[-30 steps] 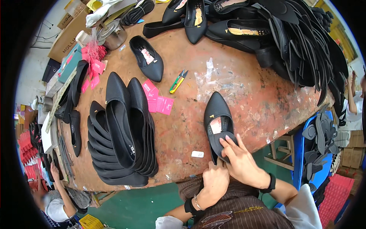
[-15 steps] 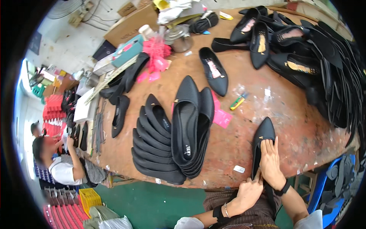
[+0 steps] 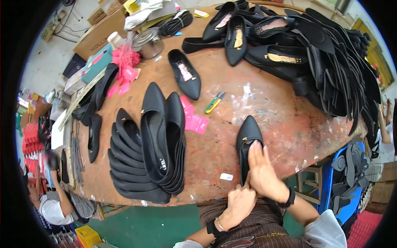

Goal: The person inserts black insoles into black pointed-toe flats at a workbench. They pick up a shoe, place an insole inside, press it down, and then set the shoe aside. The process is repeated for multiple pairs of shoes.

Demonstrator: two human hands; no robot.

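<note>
Black pointed flat shoe with small gold ornament (image 3: 249, 129) near the edge of a worn reddish-brown table (image 3: 202, 165)

Left hand (image 3: 241, 202), fingers curled, grips its heel; right hand (image 3: 262, 173), fingers straight and together, hides its inside; nested black shoes (image 3: 134, 178) stand left, green-and-yellow-handled snips (image 3: 214, 103) beyond

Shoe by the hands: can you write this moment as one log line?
left hand: at shoe, heel end | right hand: at its opening | on table: white tag, snips

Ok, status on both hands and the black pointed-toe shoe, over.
Left hand curled at heel of black pointed-toe shoe. Right hand outstretched, partly inside it. Small white rectangular label left of shoe, apart.
</note>
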